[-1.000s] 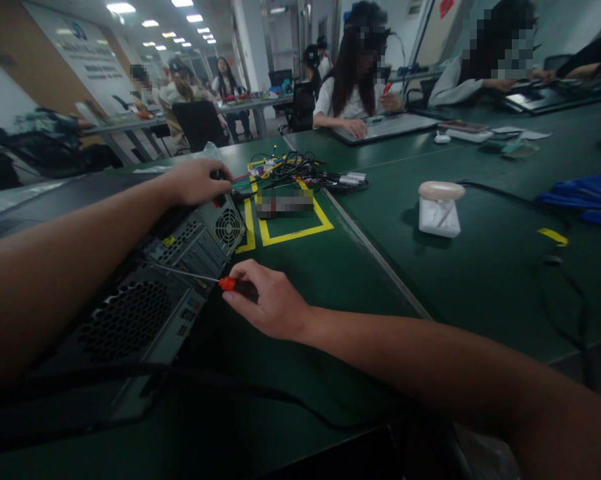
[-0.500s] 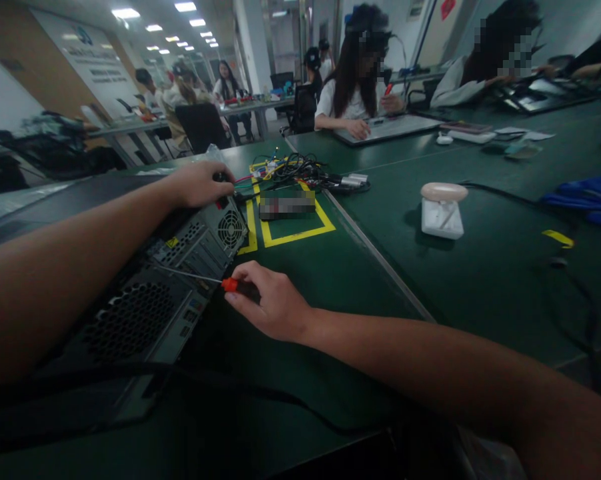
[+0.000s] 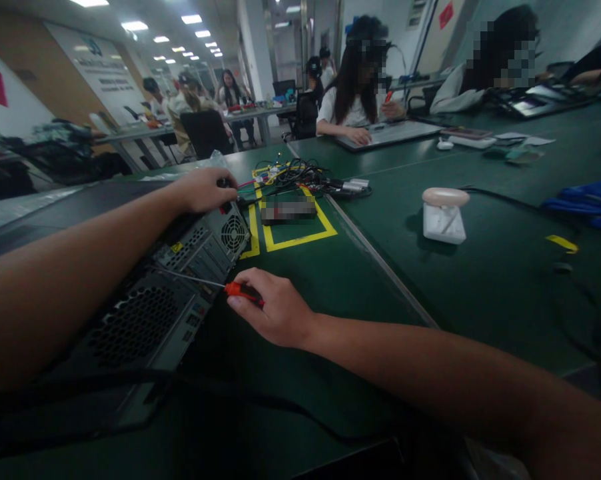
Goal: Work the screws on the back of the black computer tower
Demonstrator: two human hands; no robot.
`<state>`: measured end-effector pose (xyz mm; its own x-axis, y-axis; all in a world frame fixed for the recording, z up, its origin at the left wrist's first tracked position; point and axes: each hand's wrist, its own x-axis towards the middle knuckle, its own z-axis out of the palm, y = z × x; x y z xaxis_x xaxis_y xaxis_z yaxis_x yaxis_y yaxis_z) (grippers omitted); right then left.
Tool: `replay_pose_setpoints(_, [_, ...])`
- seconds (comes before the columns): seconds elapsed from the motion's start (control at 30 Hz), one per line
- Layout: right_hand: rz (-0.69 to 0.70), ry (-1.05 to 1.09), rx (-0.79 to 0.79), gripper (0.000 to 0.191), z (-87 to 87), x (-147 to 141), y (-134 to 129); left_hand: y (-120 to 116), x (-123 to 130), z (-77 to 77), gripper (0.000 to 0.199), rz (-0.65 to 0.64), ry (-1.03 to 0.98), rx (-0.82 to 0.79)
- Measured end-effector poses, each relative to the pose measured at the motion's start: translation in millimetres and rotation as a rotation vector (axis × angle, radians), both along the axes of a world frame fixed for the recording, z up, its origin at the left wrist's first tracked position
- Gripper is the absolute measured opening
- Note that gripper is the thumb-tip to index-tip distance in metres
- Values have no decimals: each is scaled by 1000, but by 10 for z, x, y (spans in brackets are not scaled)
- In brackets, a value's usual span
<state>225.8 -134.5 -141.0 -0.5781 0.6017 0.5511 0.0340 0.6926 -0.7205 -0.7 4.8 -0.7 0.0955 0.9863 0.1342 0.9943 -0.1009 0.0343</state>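
A computer case (image 3: 140,313) lies on the left of the green table, its vented rear panel facing me. My right hand (image 3: 278,310) is closed on the red and black handle of a screwdriver (image 3: 240,291). The thin shaft points left, with its tip at the rear panel near the expansion slots; the exact contact is too small to tell. At the far end of the case, above the round fan grille (image 3: 234,231), my left hand (image 3: 205,189) rests with curled fingers round something dark with a bit of red, mostly hidden.
Tangled cables (image 3: 300,175) and a pixelated block (image 3: 288,211) lie by yellow tape marks (image 3: 303,241). A white open case (image 3: 444,223) stands to the right, near a blue bundle (image 3: 595,207). A black strap (image 3: 260,397) crosses the foreground. Co-workers sit across the table.
More of the screwdriver's red handle shows between my right fingers, which have shifted on it. My left hand stays at the case's far end. The view has tilted slightly.
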Motion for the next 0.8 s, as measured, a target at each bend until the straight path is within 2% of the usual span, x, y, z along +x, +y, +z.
replay_pose_setpoints(0.17, [10,-22,18,30,-32,-23,20,26,-37,-36,54,-17,-29,6])
replay_pose_setpoints(0.37, [0,3,-21,31,-29,-8,-9,26,-38,-32,56,4,-19,19])
replay_pose_setpoints(0.53, [5,4,1,20,-33,-7,-1,6,-10,-8,58,20,-31,-6])
replay_pose_setpoints(0.8, [17,-9,-23,18,-16,-5,2,13,-39,-5,60,-6,-63,-21])
